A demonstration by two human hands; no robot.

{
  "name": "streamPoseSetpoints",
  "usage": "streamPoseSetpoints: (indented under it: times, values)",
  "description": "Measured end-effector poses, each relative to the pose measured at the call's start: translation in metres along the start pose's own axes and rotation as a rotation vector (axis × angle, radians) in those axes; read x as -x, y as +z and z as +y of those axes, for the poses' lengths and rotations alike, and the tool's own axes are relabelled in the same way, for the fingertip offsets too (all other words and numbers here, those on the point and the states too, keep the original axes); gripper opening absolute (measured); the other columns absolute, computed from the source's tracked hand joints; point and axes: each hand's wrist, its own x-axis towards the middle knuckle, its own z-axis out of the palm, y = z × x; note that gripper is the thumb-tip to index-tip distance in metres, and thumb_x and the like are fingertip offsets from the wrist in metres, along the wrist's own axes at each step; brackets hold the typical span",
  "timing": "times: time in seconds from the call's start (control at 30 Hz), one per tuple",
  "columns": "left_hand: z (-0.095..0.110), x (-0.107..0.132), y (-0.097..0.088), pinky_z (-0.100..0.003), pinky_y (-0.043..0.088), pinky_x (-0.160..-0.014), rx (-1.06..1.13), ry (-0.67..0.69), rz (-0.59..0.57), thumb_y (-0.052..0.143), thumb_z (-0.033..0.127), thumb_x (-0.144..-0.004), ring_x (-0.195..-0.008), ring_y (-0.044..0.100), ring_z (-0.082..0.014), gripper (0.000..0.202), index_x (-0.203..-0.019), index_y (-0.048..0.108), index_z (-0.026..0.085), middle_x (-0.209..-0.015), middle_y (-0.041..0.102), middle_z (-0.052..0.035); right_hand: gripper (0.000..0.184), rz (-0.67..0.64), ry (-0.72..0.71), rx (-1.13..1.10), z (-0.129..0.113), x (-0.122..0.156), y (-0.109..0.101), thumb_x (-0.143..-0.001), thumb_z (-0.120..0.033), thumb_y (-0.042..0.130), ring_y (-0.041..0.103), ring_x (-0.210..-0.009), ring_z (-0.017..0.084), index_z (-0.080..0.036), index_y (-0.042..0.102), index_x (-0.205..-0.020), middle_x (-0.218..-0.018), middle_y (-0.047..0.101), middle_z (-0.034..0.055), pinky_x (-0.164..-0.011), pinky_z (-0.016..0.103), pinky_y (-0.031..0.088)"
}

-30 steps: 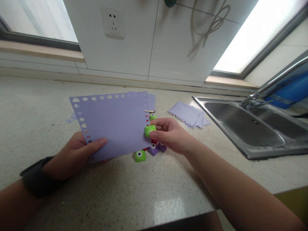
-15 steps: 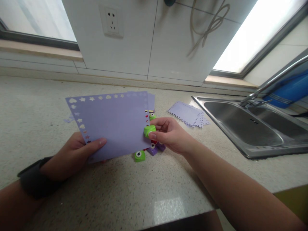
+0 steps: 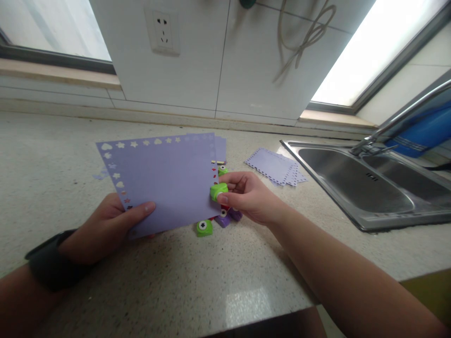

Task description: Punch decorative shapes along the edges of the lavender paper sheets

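Observation:
My left hand (image 3: 120, 218) grips the lower left corner of a purple sheet of paper (image 3: 169, 183), thumb on top. Cut-out shapes such as stars and clouds run along its top, left and part of its right edge. My right hand (image 3: 244, 195) is closed on a green craft punch (image 3: 219, 191), which sits over the sheet's right edge. Below the sheet, another green punch (image 3: 204, 227) lies on the counter. Beside it are purple punches (image 3: 223, 219), partly hidden by the sheet and my right hand. One more green punch (image 3: 222, 169) shows behind the right edge.
Several purple sheets with punched borders (image 3: 271, 165) lie on the speckled counter (image 3: 183, 286) to the right. Past them is a steel sink (image 3: 345, 183) with a faucet (image 3: 368, 141). Small purple scraps (image 3: 100, 175) lie at left. A socket (image 3: 164, 32) is on the tiled wall.
Almost nothing differs. The sheet's right edge and the punch have shifted very slightly to the left; both hands keep their hold.

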Motion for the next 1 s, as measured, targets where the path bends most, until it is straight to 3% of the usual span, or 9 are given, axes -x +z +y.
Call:
streamPoseSetpoints:
  times: [0.5, 0.9, 1.0]
  values:
    - [0.0042, -0.0005, 0.0009, -0.022, 0.054, -0.05, -0.074, 0.038, -0.022, 0.073, 0.035, -0.088, -0.054, 0.063, -0.0144, 0.021, -0.072, 0.076, 0.021, -0.062, 0.072, 0.0017, 0.023, -0.017, -0.006, 0.029, 0.0007, 0.0009, -0.0018, -0.077, -0.027, 0.09, 0.069, -0.066, 0.011, -0.018, 0.077, -0.093, -0.08, 0.076, 0.0012, -0.059, 0.021, 0.054]
    - [-0.0024, -0.0013, -0.0045, -0.027, 0.061, -0.061, -0.04, 0.037, -0.04, 0.072, 0.037, -0.092, -0.071, 0.07, -0.0177, 0.016, -0.095, 0.079, 0.023, -0.087, 0.078, -0.0014, 0.027, 0.021, -0.024, -0.022, -0.0025, -0.002, 0.0042, -0.069, -0.023, 0.095, 0.067, -0.062, 0.009, -0.015, 0.075, -0.086, -0.075, 0.074, 0.0, -0.059, 0.02, 0.055]
    - [-0.0053, -0.0026, -0.0049, -0.025, 0.06, -0.057, -0.033, 0.056, -0.044, 0.073, 0.039, -0.09, -0.067, 0.069, -0.0171, 0.016, -0.093, 0.079, 0.024, -0.081, 0.077, -0.0003, 0.03, 0.03, -0.007, -0.03, -0.0024, -0.0029, 0.0056, -0.066, -0.023, 0.096, 0.066, -0.06, 0.009, -0.015, 0.074, -0.086, -0.073, 0.073, -0.0005, -0.057, 0.019, 0.055]
